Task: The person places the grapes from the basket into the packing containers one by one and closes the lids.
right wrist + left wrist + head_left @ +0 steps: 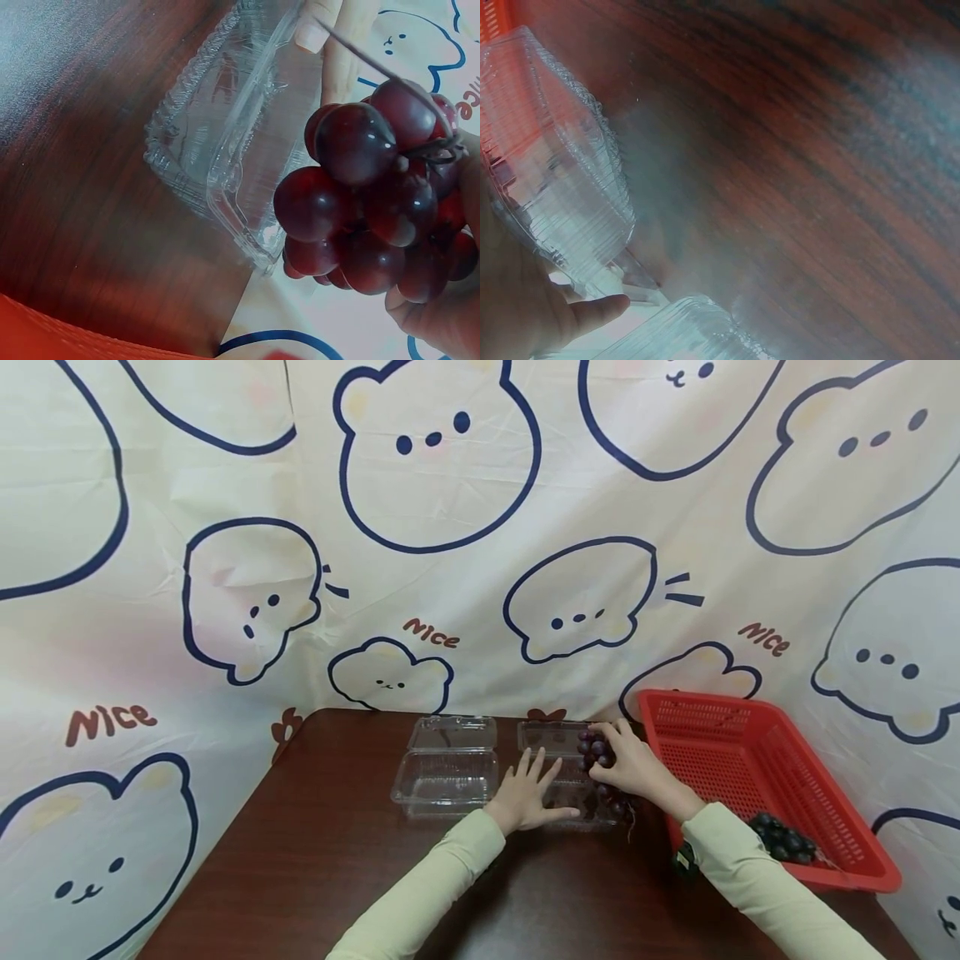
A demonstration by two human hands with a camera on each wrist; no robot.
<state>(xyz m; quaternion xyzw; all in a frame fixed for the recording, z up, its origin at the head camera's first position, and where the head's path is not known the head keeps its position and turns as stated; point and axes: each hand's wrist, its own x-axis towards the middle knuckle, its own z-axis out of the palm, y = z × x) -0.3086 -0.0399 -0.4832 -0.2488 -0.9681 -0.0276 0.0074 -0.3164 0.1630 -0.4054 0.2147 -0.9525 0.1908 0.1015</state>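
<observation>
My right hand (637, 767) holds a bunch of dark red grapes (356, 199) by its side, above the right clear plastic clamshell box (551, 739). In the head view these grapes (595, 747) partly show past the fingers, and a thin stem trails below the hand. My left hand (525, 797), fingers spread, rests at the left side of that same box; the left wrist view shows the hand (525, 300) against its clear wall (577, 180). Whether the grapes touch the box floor cannot be told.
A second clamshell box (446, 781) stands with its lid up, left of my left hand. On the right sits a red plastic basket (810, 760) with dark grapes (782, 839) in its near end. A patterned cloth (465, 585) hangs behind the brown table (315, 843).
</observation>
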